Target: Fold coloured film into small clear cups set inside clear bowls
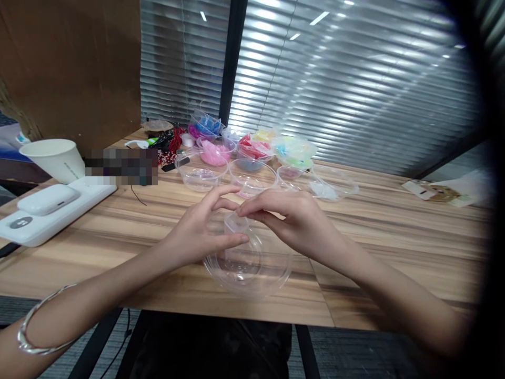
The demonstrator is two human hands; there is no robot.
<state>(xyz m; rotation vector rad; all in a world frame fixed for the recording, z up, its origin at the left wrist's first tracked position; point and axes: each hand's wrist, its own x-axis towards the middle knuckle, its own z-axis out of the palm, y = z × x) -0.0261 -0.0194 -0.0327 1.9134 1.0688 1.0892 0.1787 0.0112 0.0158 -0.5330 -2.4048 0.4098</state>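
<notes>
Clear container [234,224] framed by half-open left hand [196,230], right hand [295,213] narrowly curled, its hold unclear, round dish [276,271] seen beneath.

From head height, the view looks forward and down, close over the table [414,237]. It faces blinds [335,100].

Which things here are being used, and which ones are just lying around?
Probably being used:
small clear cup, by the left hand and right hand
clear round dish, just below those hands

Probably just lying around:
paper cup
white case
white block, under the case
tub of pink stuff, untouched, though it might belong too
</notes>
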